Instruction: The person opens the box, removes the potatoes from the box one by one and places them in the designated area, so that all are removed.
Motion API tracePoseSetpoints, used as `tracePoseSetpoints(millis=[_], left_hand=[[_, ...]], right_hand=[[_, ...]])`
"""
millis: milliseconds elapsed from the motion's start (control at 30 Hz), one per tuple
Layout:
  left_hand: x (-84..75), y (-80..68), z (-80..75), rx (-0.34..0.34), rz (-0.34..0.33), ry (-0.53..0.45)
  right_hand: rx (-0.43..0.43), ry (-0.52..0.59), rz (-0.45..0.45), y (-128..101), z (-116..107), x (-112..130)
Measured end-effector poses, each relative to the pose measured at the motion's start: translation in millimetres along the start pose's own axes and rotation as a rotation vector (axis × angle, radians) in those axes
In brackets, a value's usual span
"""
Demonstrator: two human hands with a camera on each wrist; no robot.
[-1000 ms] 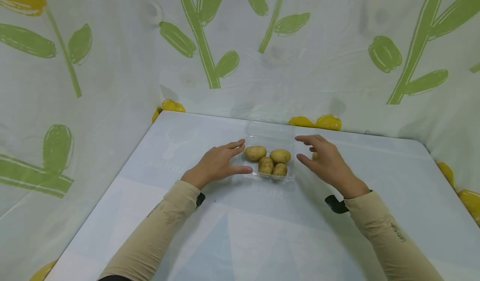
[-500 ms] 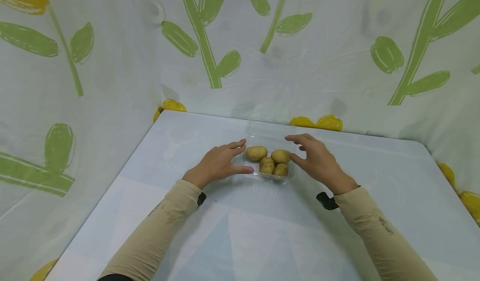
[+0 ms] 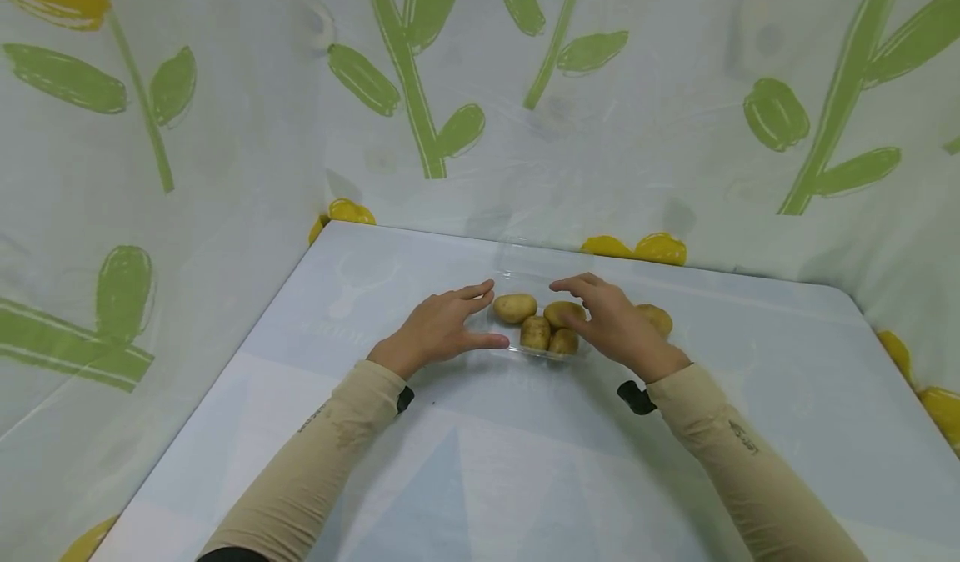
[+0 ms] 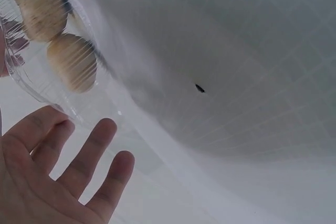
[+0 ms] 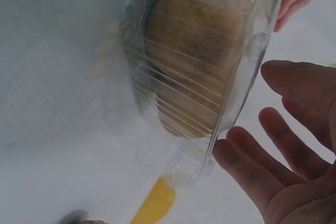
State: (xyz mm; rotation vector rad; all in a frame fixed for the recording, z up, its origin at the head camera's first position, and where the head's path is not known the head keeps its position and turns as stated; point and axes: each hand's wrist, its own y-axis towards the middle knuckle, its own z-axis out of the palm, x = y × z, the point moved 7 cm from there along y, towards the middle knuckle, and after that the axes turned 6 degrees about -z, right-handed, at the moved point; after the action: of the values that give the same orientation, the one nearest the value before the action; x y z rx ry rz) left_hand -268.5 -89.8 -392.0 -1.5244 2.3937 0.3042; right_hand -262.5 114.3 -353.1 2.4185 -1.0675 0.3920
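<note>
Potatoes sit between your two hands: four small tan ones packed in a shallow clear plastic tray, which rests on the pale blue tabletop near the middle of its far edge. Your left hand lies flat just beside the tray's left side, its fingers straight and spread, thumb stretched along the tray's near left corner; whether the fingertips touch the plastic cannot be told. Your right hand reaches over the tray's right side, fingers loosely extended and a little bent above the right-hand potatoes, gripping nothing. The right wrist view shows the ribbed tray wall just beside those fingers, with potato skin behind it. A fifth loose tan potato lies on the tabletop just right of the tray, partly hidden behind your right hand. White cloth printed with green stems and yellow flowers hangs behind the far and left edges of the tabletop.
</note>
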Motion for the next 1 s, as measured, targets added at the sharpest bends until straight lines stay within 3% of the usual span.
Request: tracePoseSetpoints(millis=[1000], left_hand=[[-2.4, -0.7, -1.2, 0.005, -0.011, 0.019]], right_hand=[[0.22, -0.162, 0.111, 22.8, 22.8, -6.2]])
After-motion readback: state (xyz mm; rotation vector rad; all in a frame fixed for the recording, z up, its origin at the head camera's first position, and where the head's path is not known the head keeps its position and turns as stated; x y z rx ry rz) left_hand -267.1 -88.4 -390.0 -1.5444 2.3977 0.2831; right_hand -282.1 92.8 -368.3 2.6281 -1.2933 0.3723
